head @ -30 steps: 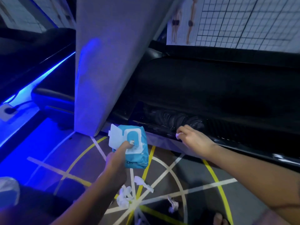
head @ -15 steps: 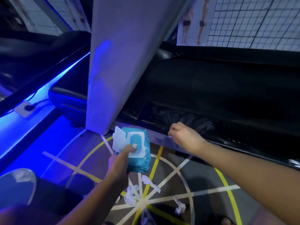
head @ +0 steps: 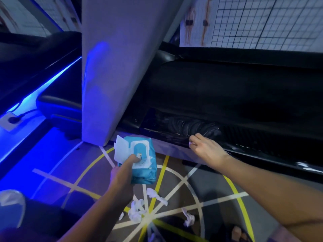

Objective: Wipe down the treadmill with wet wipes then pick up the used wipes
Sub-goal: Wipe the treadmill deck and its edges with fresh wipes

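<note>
Two hands: left hand point(head: 122, 177) grips the wipes pack point(head: 146, 173), long axis running up-frame, lid flipped left; right hand point(head: 207, 151) pinches a wipe point(head: 191, 143) against the treadmill rail point(head: 248, 149).

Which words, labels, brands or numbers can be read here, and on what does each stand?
None can be read.
The pack of wipes in the left hand: no legible print.
The wall chart: only a grid and two body figures, no legible lettering.
The floor: tape lines only, no writing.
</note>
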Demonstrator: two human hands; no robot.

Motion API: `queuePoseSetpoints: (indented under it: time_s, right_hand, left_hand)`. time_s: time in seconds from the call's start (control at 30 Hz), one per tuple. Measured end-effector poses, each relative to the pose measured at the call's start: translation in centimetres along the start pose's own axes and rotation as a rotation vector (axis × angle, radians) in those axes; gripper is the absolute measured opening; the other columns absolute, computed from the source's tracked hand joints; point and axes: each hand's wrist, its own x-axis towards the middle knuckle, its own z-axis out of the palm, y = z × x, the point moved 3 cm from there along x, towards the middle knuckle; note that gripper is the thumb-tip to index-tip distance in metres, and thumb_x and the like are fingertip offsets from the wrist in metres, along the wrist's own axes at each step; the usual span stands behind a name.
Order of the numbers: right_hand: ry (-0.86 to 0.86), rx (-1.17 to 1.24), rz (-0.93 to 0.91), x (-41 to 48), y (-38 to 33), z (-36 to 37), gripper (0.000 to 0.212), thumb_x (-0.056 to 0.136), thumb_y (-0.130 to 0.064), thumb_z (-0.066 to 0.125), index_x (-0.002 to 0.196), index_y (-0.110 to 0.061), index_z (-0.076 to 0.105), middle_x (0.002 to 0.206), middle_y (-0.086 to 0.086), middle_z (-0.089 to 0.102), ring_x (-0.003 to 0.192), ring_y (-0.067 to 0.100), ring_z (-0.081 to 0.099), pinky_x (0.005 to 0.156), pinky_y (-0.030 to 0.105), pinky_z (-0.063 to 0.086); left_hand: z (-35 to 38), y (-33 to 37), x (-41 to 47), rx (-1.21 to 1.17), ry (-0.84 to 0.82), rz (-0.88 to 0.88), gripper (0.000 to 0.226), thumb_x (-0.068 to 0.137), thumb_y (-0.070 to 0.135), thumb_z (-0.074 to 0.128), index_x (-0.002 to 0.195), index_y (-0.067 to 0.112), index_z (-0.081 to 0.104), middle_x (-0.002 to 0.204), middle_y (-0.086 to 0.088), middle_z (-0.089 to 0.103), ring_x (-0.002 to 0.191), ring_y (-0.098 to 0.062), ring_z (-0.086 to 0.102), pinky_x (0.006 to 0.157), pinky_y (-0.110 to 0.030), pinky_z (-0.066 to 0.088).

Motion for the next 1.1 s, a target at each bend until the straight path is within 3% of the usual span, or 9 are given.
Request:
queuePoseSetpoints:
  time_s: [0.2, 0.33, 0.43, 0.5, 0.63, 0.83, 1.0, 1.1]
  right_hand:
    - [-0.002, 0.089, 0.089, -5.2, 3.5, 0.2, 0.015, 0.082, -0.008, 0.073, 0.082, -0.018, 0.062, 0.099, -0.001, 0.049, 0.091, 0.022, 0.048, 0.06, 0.038, 0.053]
    - [0.061, 0.182, 0.195, -6.4, 4.8, 0.0, 0.02, 0.073, -0.002, 0.079, 0.076, -0.017, 0.066, 0.091, -0.001, 0.053, 0.084, 0.022, 0.054, 0.064, 0.038, 0.055]
    - [0.097, 0.295, 0.262, -5.7, 4.9, -0.9, 0.023, 0.064, 0.005, 0.08, 0.073, -0.013, 0.069, 0.083, 0.002, 0.058, 0.077, 0.025, 0.06, 0.07, 0.029, 0.051]
    - [0.103, 0.372, 0.345, -4.9, 5.0, -1.3, 0.018, 0.068, 0.005, 0.078, 0.076, -0.01, 0.072, 0.085, 0.003, 0.06, 0.081, 0.026, 0.061, 0.073, 0.023, 0.044]
    - [0.1, 0.484, 0.333, -2.4, 4.0, -1.2, 0.013, 0.079, 0.004, 0.072, 0.084, -0.008, 0.075, 0.094, 0.003, 0.065, 0.09, 0.027, 0.063, 0.083, 0.033, 0.053]
    - [0.041, 0.511, 0.334, 0.7, 3.5, -1.1, 0.014, 0.09, 0.0, 0.062, 0.093, -0.008, 0.074, 0.105, 0.004, 0.065, 0.101, 0.024, 0.062, 0.087, 0.031, 0.048]
    - [-0.063, 0.536, 0.427, 1.1, 3.7, -1.2, 0.013, 0.089, -0.005, 0.062, 0.092, -0.01, 0.073, 0.102, 0.006, 0.065, 0.095, 0.027, 0.065, 0.084, 0.037, 0.052]
    - [-0.15, 0.471, 0.452, 0.4, 4.0, -1.6, 0.012, 0.086, -0.005, 0.062, 0.091, -0.011, 0.071, 0.103, 0.006, 0.064, 0.095, 0.028, 0.063, 0.081, 0.036, 0.051]
  left_hand:
    - [2.6, -0.5, 0.1, 0.014, -0.012, -0.012, 0.032, 0.088, 0.011, 0.072, 0.119, 0.004, 0.069, 0.101, -0.017, 0.08, 0.09, -0.037, 0.077, 0.073, -0.039, 0.06]
    - [3.3, -1.0, 0.1, 0.031, -0.046, -0.017, 0.028, 0.088, 0.011, 0.074, 0.115, 0.008, 0.069, 0.099, -0.014, 0.081, 0.082, -0.031, 0.078, 0.062, -0.033, 0.058]
    - [3.2, -1.1, -0.1, 0.046, -0.061, -0.005, 0.029, 0.088, 0.01, 0.073, 0.117, 0.007, 0.069, 0.099, -0.014, 0.081, 0.088, -0.034, 0.078, 0.073, -0.038, 0.061]
    - [2.9, -0.9, -0.1, 0.054, -0.068, -0.002, 0.031, 0.088, 0.011, 0.073, 0.119, 0.006, 0.069, 0.1, -0.015, 0.08, 0.09, -0.034, 0.078, 0.077, -0.04, 0.061]
    - [2.0, 0.0, -0.1, 0.062, -0.088, 0.068, 0.036, 0.088, 0.011, 0.073, 0.123, 0.008, 0.068, 0.103, -0.015, 0.08, 0.083, -0.03, 0.078, 0.062, -0.034, 0.06]
    - [0.6, 0.0, -1.1, 0.051, -0.075, 0.113, 0.069, 0.069, 0.027, 0.08, 0.133, 0.009, 0.063, 0.114, -0.015, 0.078, 0.105, -0.037, 0.075, 0.089, -0.046, 0.059]
    - [-1.8, -1.7, -1.8, -0.026, -0.002, 0.091, 0.062, 0.069, 0.032, 0.081, 0.124, 0.004, 0.067, 0.116, -0.025, 0.075, 0.097, -0.038, 0.076, 0.079, -0.044, 0.058]
    - [-3.0, -2.9, -2.4, -0.064, 0.048, 0.07, 0.055, 0.075, 0.028, 0.078, 0.122, 0.002, 0.069, 0.11, -0.024, 0.076, 0.086, -0.035, 0.077, 0.063, -0.038, 0.061]
